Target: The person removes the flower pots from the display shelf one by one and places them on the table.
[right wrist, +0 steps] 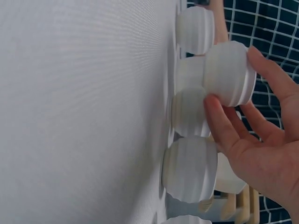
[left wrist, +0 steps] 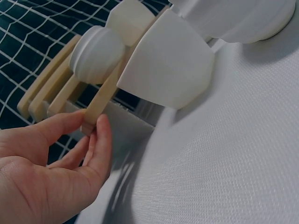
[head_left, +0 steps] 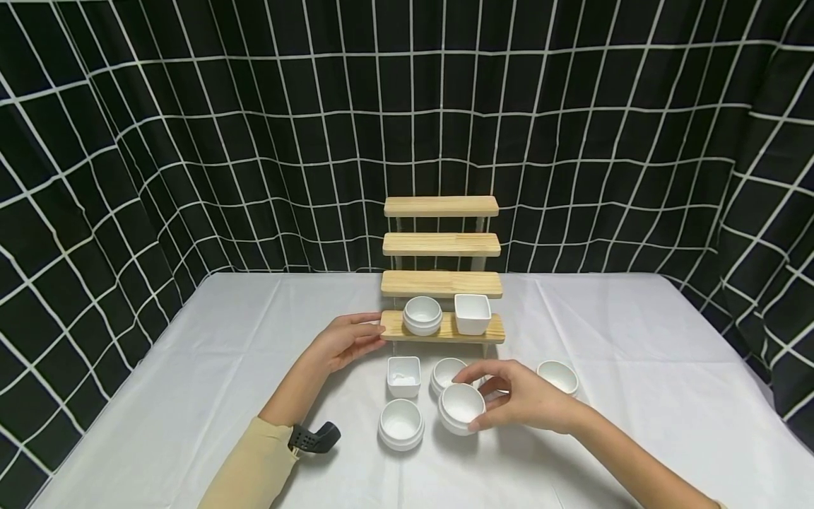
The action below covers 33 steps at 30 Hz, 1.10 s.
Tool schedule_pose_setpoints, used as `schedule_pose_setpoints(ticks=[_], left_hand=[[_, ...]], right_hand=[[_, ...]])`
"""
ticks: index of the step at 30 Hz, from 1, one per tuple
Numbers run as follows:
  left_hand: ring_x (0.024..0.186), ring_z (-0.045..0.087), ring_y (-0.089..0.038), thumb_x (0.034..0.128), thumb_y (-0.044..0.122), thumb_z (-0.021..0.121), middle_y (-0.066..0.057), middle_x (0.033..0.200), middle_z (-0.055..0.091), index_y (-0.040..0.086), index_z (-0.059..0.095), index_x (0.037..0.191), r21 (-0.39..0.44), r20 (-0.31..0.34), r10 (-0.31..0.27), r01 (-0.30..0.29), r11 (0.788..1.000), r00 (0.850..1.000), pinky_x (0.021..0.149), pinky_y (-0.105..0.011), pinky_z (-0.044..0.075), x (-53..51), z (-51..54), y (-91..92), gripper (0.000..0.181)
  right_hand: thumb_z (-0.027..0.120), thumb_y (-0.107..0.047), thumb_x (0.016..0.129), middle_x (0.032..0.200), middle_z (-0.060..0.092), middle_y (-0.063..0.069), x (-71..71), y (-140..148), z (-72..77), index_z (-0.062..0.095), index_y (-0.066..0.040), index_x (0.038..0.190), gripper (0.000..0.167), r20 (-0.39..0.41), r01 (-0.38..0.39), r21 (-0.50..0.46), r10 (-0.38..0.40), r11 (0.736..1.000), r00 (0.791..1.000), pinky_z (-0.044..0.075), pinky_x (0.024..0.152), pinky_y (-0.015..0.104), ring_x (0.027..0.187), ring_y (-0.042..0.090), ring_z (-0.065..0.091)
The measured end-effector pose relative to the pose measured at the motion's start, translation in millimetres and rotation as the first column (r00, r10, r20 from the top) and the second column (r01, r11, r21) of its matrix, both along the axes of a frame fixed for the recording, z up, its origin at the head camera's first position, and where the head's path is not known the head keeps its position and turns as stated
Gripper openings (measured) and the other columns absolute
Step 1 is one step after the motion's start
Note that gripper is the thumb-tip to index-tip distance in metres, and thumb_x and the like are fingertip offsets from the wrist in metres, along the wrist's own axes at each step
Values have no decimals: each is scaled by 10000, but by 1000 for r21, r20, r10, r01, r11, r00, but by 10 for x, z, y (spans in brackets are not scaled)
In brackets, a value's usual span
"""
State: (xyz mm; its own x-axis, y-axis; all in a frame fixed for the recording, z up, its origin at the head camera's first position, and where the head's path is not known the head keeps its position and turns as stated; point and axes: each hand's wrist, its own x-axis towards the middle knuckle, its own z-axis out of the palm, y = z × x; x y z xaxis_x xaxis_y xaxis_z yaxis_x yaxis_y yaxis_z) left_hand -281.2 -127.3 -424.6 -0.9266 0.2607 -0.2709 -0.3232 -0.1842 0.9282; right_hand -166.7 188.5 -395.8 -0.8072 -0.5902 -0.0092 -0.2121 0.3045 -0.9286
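Note:
My left hand [head_left: 343, 344] pinches the left end of the lowest board [left wrist: 99, 105] of a stepped wooden rack between thumb and fingers. On that board stand a round white bowl [head_left: 422, 318] and a square white bowl [head_left: 473, 316]. With thumb and fingers, my right hand [head_left: 531, 399] grips another round white bowl [right wrist: 226, 74], upright and raised off the table in front of the rack. Behind this held bowl, a round bowl [head_left: 445, 370] on the table is partly covered. Something white behind my right fingers is mostly hidden.
A small square bowl [head_left: 403, 378] and a round bowl [head_left: 401, 426] stand left of the held one. Another round bowl [head_left: 558, 376] sits beyond my right wrist. The rack's upper boards [head_left: 441, 244] rise behind. White cloth [head_left: 286, 389] covers the table; a black gridded curtain [head_left: 356, 134] surrounds it.

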Motion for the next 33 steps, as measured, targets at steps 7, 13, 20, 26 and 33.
schedule_pose_setpoints(ticks=[7, 13, 20, 26, 33], left_hand=[[815, 724, -113, 1029, -94, 574, -179, 1105, 646, -128, 425, 1532, 12, -4, -7, 7, 1000, 1000, 837, -201, 666, 11, -4, -4, 526], [814, 729, -116, 1026, -92, 585, -184, 1105, 652, -123, 441, 1525, 1, 4, -1, 1, 1000, 1000, 838, -203, 666, 13, -5, 1, 521], [813, 734, -123, 1019, -93, 599, -193, 1114, 660, -118, 462, 1515, -10, 6, 8, -8, 1000, 1000, 850, -212, 667, 10, -6, 3, 515], [815, 733, -126, 1020, -92, 599, -204, 1134, 658, -119, 463, 1513, -10, 6, 12, -12, 1000, 1000, 846, -211, 667, 15, -3, 2, 512], [810, 732, -122, 1025, -88, 594, -186, 1108, 663, -117, 457, 1519, -14, 3, 7, -7, 1000, 1000, 841, -210, 668, 3, -3, 1, 513]], right_hand=[[915, -63, 791, 1292, 628, 161, -5, -11, -44, 680, 5, 1264, 532, -43, -39, 0, 39, 999, 998, 673, 903, 306, 1010, 174, 680], [915, -53, 783, 1291, 617, 170, 0, -25, -55, 688, 6, 1243, 516, -44, -65, 4, 65, 998, 997, 676, 901, 315, 1001, 186, 672], [916, -45, 771, 1279, 628, 165, 6, -33, -56, 692, -2, 1230, 513, -43, -71, 26, 72, 997, 996, 676, 893, 302, 991, 168, 682], [920, -43, 772, 1254, 638, 177, 15, -39, -66, 692, 11, 1218, 504, -51, -95, 9, 96, 995, 994, 679, 898, 312, 979, 166, 706], [923, -41, 775, 1191, 675, 158, 19, -52, -91, 694, 10, 1203, 488, -58, -114, 11, 115, 993, 992, 681, 897, 328, 978, 179, 719]])
